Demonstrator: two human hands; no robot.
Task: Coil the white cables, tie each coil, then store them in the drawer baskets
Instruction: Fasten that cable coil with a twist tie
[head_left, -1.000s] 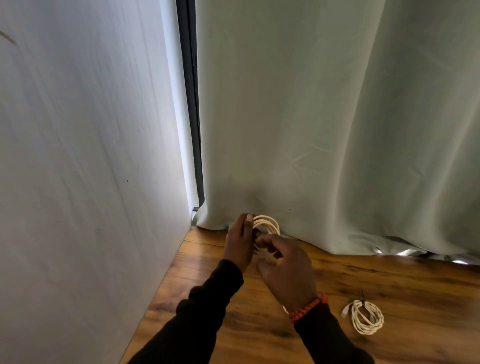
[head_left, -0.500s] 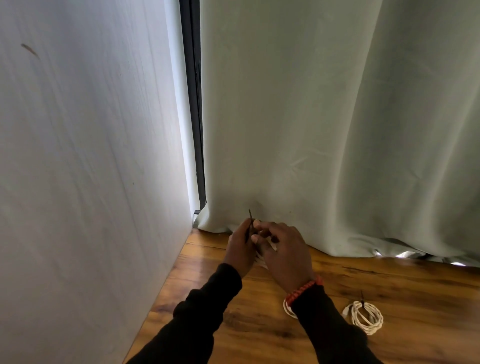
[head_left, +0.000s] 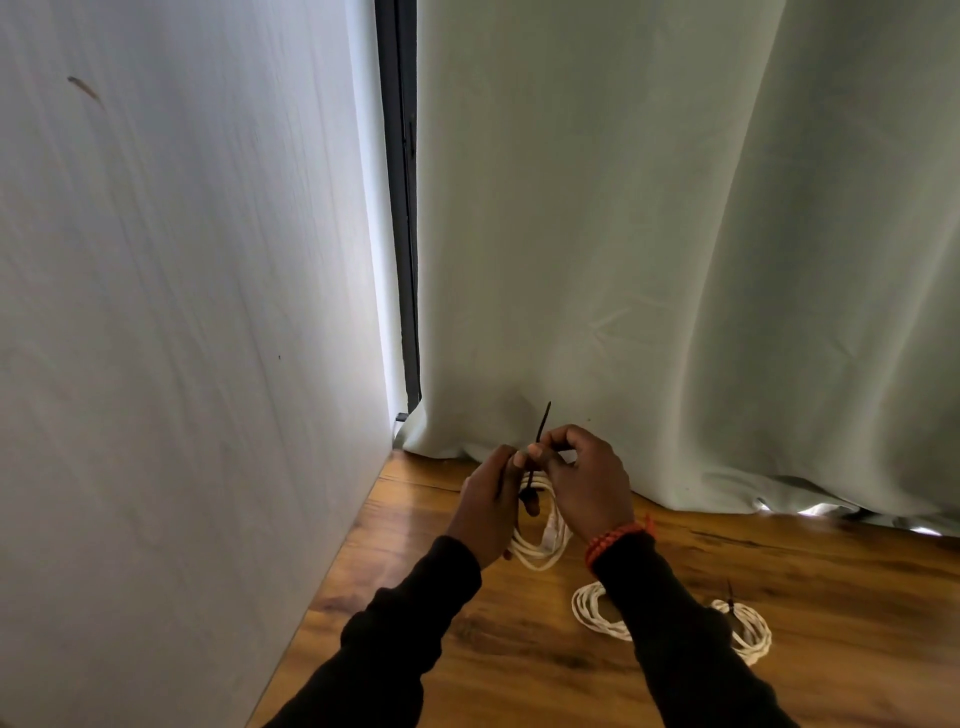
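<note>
Both hands' grip pinching black tie (head_left: 540, 434), white coil (head_left: 540, 545) hanging just below

No writing could be read anywhere — no label, brand, number or sign. The wall (head_left: 156, 312) was plain, the curtain (head_left: 649, 234) bore no print, the wood top (head_left: 519, 670) showed only grain, and the cables (head_left: 540, 545) carried no marking clear enough to make out.

The cable coil (head_left: 540, 545) is white and its zip tie (head_left: 540, 431) is black. The tabletop (head_left: 519, 665) is brown wood with dark streaks. The curtain (head_left: 675, 234) is pale green, the bracelet (head_left: 618, 538) orange.
</note>
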